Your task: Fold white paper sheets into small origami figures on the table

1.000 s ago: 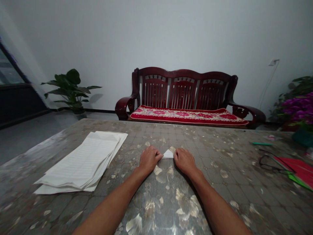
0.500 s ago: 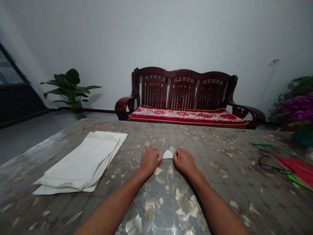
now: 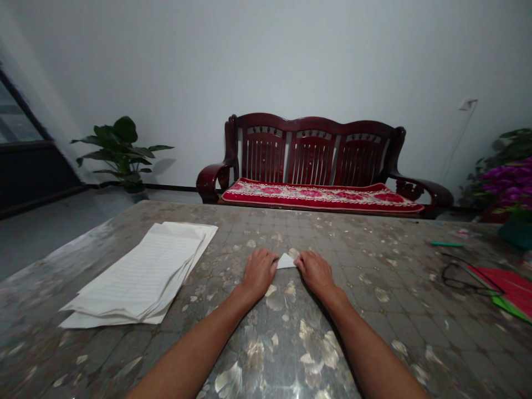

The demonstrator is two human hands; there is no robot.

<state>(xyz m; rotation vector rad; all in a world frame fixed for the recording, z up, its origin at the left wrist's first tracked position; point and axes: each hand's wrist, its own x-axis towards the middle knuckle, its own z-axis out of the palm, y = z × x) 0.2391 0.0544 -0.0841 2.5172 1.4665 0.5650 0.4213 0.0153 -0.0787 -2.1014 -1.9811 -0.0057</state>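
A small white folded paper (image 3: pixel 286 261) lies on the mottled glass-topped table (image 3: pixel 357 332), near the middle of its far half. My left hand (image 3: pixel 260 272) rests on the paper's left end, and my right hand (image 3: pixel 315 271) rests on its right end. Both sets of fingers curl down onto it, hiding part of the paper. To the left of my left hand lies a loose stack of lined white paper (image 3: pixel 141 274), not touched by either hand.
Black-framed glasses (image 3: pixel 461 282), a green pen (image 3: pixel 446 244) and red and green paper sheets (image 3: pixel 509 291) lie at the table's right. Beyond the far edge stand a dark wooden bench with a red cushion (image 3: pixel 316 166), a potted plant (image 3: pixel 120 149) and purple flowers (image 3: pixel 507 185).
The whole view drifts slightly to the right, and my left hand sits a little closer to the folded paper. Both hands stay on the paper.
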